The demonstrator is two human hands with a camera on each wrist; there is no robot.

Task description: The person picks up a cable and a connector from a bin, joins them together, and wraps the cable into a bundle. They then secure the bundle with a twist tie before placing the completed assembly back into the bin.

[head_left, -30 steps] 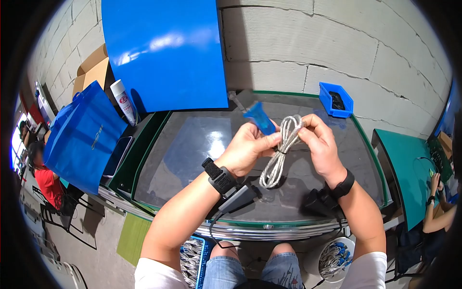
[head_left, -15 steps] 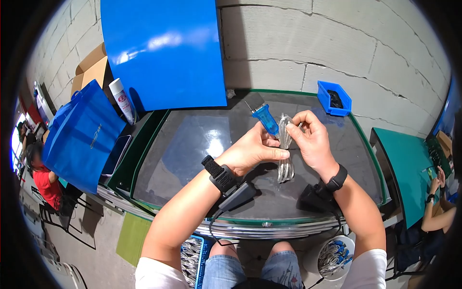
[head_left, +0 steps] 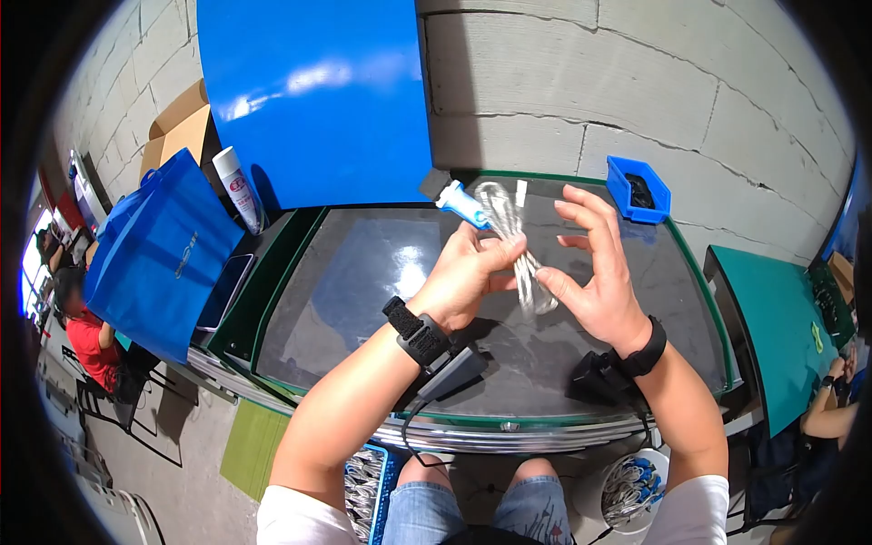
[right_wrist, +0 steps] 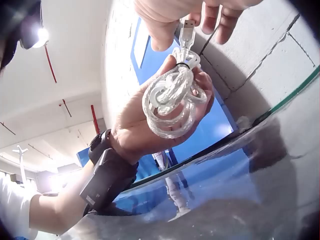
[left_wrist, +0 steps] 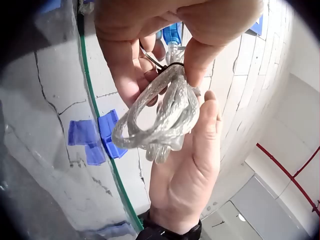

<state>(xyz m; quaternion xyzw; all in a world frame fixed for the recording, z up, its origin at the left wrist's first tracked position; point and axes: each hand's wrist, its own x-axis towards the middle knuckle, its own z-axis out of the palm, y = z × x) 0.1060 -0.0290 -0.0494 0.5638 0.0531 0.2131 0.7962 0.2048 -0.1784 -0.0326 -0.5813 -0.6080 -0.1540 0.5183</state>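
Note:
A coiled, silvery braided USB cable (head_left: 500,207) is pinched between the thumb and fingers of my left hand (head_left: 461,272), above the table. A thin black tie (right_wrist: 183,65) binds the coil near its middle. From the coil a blue connector (head_left: 463,205) with a dark end points up and left; the clear USB plug (right_wrist: 187,34) sticks up from the bundle in the right wrist view. My right hand (head_left: 598,282) is beside the coil, fingers spread and raised, its thumb tip close to the loops.
The dark table mat (head_left: 363,354) has a green border. A blue bin (head_left: 639,189) with black items stands at the back right. Below are a blue basket (head_left: 389,495) and a white bucket (head_left: 590,490) of cables. A blue bag (head_left: 150,263) and spray can (head_left: 239,191) stand left.
My right hand has let go of the coil and spread its fingers. The left hand has turned the cable, with the blue connector swinging left.

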